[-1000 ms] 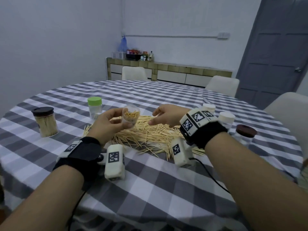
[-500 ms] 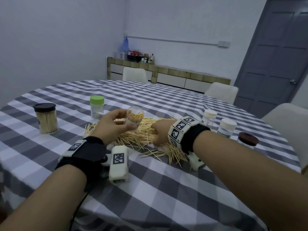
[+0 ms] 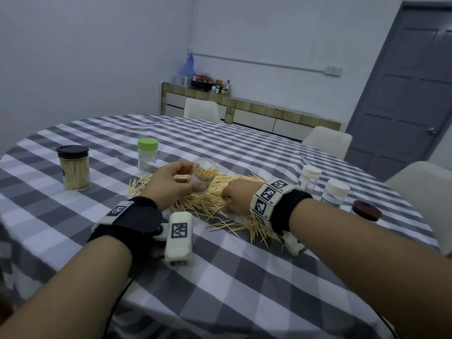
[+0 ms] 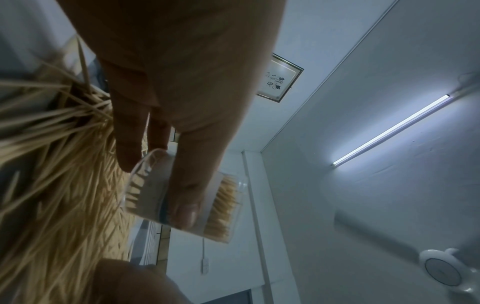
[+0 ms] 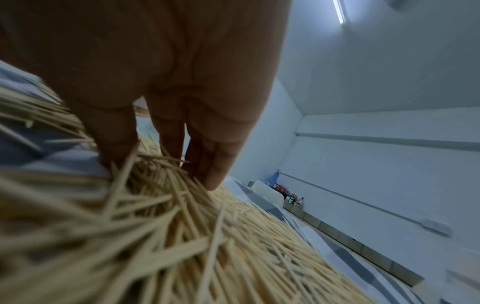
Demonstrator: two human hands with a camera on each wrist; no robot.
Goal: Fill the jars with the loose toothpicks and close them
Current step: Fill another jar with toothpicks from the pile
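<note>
On the checked table (image 3: 220, 277), we see these things:
Left hand (image 3: 168, 184): we see it raised just above the heap, thumb and fingers curled round a clear open jar (image 3: 204, 174); the wrist view shows the thumb (image 4: 184, 193) laid across the jar's wall.
Clear open jar: tilted, lidless, partly filled with toothpicks whose ends show at the mouth.
Right hand (image 3: 238, 196): we see it lowered onto the loose toothpicks (image 3: 208, 199), fingers (image 5: 215, 164) pointing down into the pile with their tips among the sticks; whether they pinch any we cannot tell.
Loose toothpicks: a wide heap on the cloth, between the two hands and spreading toward the near edge.
Brown-lidded jar (image 3: 73, 167): upright, closed, packed full, well left of the heap.
Green-lidded jar (image 3: 147, 155): closed, a few sticks inside, just behind the heap.
White-lidded jars (image 3: 309, 178): two standing beyond the right wrist.
Brown lid (image 3: 367, 210): lying flat at far right.
</note>
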